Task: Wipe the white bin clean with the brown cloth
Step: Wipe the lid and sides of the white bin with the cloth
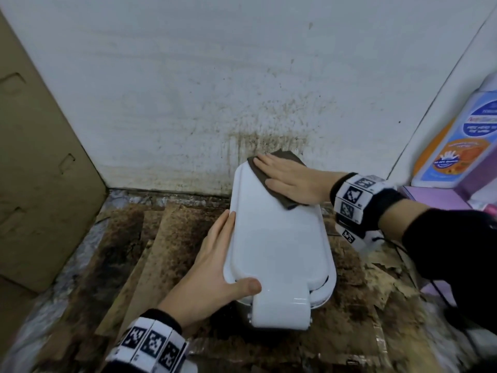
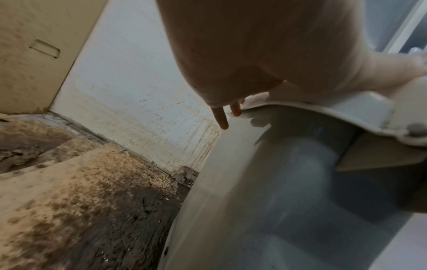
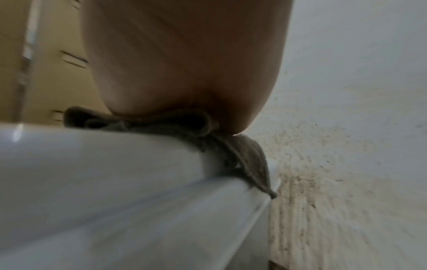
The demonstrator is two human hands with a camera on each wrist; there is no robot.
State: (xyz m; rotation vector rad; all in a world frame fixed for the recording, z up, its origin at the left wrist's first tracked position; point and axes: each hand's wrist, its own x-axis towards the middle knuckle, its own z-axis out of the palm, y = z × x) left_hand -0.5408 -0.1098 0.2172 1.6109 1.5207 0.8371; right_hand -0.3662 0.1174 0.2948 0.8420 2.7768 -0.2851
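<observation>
The white bin [image 1: 279, 246] stands against the stained wall with its lid down. A brown cloth [image 1: 269, 168] lies on the far end of the lid. My right hand [image 1: 269, 172] lies flat on the cloth with straight fingers and presses it down. In the right wrist view the cloth [image 3: 161, 122] is bunched under my palm [image 3: 184, 64] and hangs over the rim of the bin [image 3: 115, 173]. My left hand [image 1: 219, 261] grips the lid's left edge with the thumb on top. My fingers [image 2: 221, 118] run down the side of the bin [image 2: 254, 201].
A brown cardboard box [image 1: 40, 157] stands at the left. The white wall [image 1: 242, 103] behind the bin is spattered brown. Dirty, torn cardboard [image 1: 148, 251] covers the floor. Colourful bottles and a purple box [image 1: 457, 138] stand at the right, with a black cable [image 1: 400, 249] below them.
</observation>
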